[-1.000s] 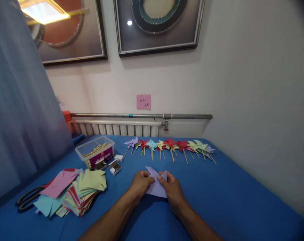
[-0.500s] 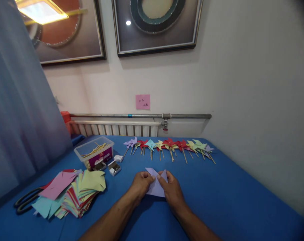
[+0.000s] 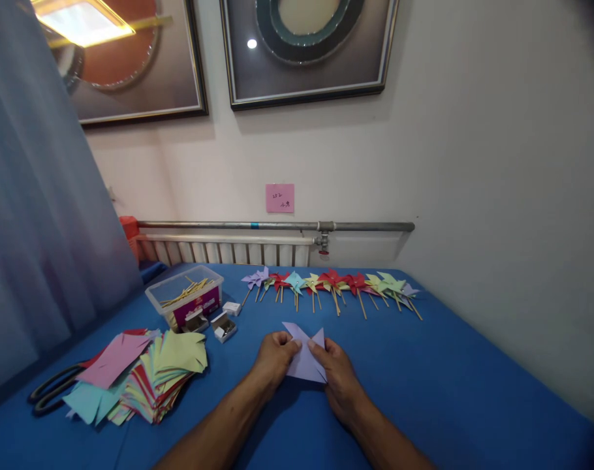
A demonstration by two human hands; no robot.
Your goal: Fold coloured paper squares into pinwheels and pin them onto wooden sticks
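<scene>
I log one table (image 3: pixel 424 378), blue-covered. Along its far edge: a row of paper pinwheels (image 3: pixel 331 279), assorted colours, stick ends mostly toward the near edge. Toward the far left corner: one clear plastic tub (image 3: pixel 203 307); just beside it, one white box (image 3: pixel 232 309) and two small open boxes (image 3: pixel 224 328). Nearer the left edge: slit paper sheets (image 3: pixel 113 360), heaped, partly covering black-handled scissors (image 3: pixel 52 390).

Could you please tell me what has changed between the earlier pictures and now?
Very little: the purple paper has shifted slightly upward in the view. Nothing was taken hold of or let go; the left hand and right hand both keep their grip on it. The row of pinwheels, the cut paper sheets and the plastic tub stayed as they were.
</scene>
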